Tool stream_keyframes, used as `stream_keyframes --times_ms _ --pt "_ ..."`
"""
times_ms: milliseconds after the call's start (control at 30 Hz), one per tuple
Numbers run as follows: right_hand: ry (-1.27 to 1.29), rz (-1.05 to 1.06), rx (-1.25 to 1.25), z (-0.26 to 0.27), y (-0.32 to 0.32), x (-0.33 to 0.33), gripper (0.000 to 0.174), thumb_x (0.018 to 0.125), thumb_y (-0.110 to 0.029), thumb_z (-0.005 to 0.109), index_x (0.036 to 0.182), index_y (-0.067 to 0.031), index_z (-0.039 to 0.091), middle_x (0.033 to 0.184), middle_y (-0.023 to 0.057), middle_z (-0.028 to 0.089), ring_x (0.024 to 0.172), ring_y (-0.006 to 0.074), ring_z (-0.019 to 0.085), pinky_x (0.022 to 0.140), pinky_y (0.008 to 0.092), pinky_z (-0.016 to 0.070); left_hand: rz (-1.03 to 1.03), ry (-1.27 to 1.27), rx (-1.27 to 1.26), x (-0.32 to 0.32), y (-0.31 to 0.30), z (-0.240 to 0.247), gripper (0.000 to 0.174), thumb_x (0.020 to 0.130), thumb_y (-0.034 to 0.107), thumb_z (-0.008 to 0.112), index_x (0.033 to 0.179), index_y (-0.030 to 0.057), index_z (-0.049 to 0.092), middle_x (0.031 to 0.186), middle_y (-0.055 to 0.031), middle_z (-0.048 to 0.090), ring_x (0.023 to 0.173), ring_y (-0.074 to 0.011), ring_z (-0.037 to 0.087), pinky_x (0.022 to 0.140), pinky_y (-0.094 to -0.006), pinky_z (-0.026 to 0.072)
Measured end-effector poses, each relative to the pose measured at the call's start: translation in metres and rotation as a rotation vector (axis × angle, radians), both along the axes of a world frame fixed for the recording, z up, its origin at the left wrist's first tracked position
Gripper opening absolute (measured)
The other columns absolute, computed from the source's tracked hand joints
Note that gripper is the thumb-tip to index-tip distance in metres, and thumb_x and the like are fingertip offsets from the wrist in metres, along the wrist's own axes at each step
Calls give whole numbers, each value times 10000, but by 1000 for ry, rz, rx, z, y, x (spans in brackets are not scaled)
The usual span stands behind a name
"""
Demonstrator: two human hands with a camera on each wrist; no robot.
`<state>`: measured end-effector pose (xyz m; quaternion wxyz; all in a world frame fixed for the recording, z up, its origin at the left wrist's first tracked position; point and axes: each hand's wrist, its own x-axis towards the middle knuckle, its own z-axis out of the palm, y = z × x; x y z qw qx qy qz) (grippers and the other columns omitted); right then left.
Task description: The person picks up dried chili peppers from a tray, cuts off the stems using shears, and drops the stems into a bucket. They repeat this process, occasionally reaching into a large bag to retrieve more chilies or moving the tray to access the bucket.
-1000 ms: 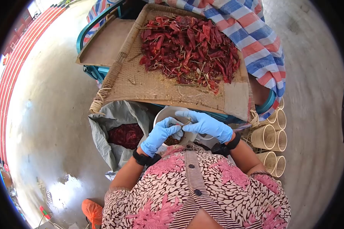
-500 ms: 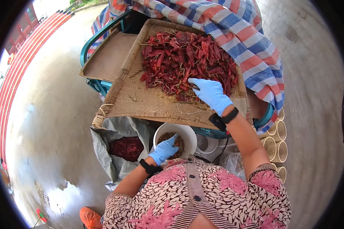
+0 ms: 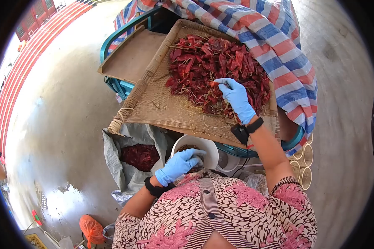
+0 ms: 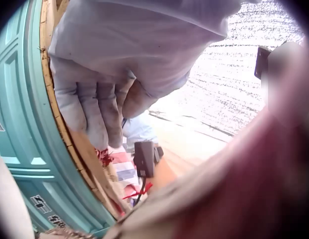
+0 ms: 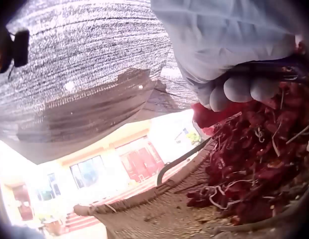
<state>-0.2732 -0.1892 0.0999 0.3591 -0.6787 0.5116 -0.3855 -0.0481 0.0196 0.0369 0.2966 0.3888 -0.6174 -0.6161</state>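
A heap of dried red chilies [image 3: 216, 62] with pale stems lies on a woven tray [image 3: 153, 110]. At the heap's near side, my blue-gloved right hand [image 3: 238, 101] pinches a dried chili [image 3: 214, 84], whose red end shows beyond the fingers. In the right wrist view this hand's fingers curl around the red chili [image 5: 213, 115], beside something dark under the palm. My gloved left hand [image 3: 174, 167] hovers over a white bucket [image 3: 212, 152] with brownish bits inside. Its fingers [image 4: 94, 117] are relaxed and slightly bent, with nothing visible between them.
Left of the bucket a grey sack [image 3: 112, 151] stands with its mouth wide, holding dark red chilies [image 3: 140, 157]. The tray rests on a teal frame [image 3: 120, 87], near a striped tarp [image 3: 278, 62]. Several wicker cylinders [image 3: 306, 176] stand on the floor at right.
My right hand has gone from beside the left hand over the bucket, out to the heap, and now grips a chili there. My left hand stays around the bucket, its fingers loosened.
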Motion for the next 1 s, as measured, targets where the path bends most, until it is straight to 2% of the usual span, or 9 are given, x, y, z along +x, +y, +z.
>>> stream_keyframes --times_ms 133,200,367,433,667,700,833,933,1000 --pt "-578 108 468 34 57 14 215 931 -156 637 1128 -70 638 640 -47 542 467 31 426 418 201 332 260 238 -146 -3 -22 35 436 960 76 549 1388 61 473 1144 -51 627 1048 -133 579 938 -291 462" --pt "-777 221 576 27 76 16 229 935 -147 624 1149 -66 630 629 -50 532 480 32 435 430 203 337 374 191 -331 -10 -37 52 500 945 69 566 1425 64 425 1282 -78 562 1138 -169 545 1010 -318 419" --pt "-837 310 660 31 114 29 165 942 -151 611 1088 -80 636 623 -50 532 498 44 460 447 207 338 473 169 -648 -25 -59 71 555 909 42 595 1437 100 432 1261 -89 582 1134 -204 561 977 -319 443" --pt "-876 294 698 26 120 30 155 944 -160 612 1080 -90 638 632 -51 542 503 35 462 445 202 334 443 335 -538 -27 -55 69 541 902 34 594 1421 94 455 1270 -98 581 1143 -219 562 981 -322 443" --pt "-368 178 647 56 144 42 197 941 -198 618 1099 -81 613 703 -54 571 566 0 481 472 168 323 491 264 -663 -13 -49 67 295 940 33 547 1231 43 599 1204 -112 642 1054 -206 626 918 -299 484" --pt "-279 225 651 52 142 35 248 946 -175 604 1156 -45 591 842 -6 619 743 31 567 611 176 431 480 237 -625 -9 -48 62 281 965 64 531 1238 34 590 1199 -113 645 1043 -192 628 923 -295 480" --pt "-115 92 305 55 154 27 378 937 -131 614 1277 14 533 1139 68 614 1044 111 554 961 271 433 555 52 -560 4 -36 65 241 974 77 545 1202 34 612 1025 -83 682 895 -159 667 793 -275 521" --pt "-25 282 224 88 164 33 423 912 -151 658 1302 -26 550 1145 44 633 994 92 565 908 257 458 636 -60 -713 8 -37 62 232 928 25 599 1155 41 639 950 -80 675 819 -158 667 730 -271 526" --pt "173 254 52 88 167 40 464 845 -212 728 1279 -107 602 1007 58 685 805 114 622 755 258 512 639 -103 -736 12 -35 65 246 904 7 624 1146 42 644 958 -81 672 814 -162 663 734 -272 521"
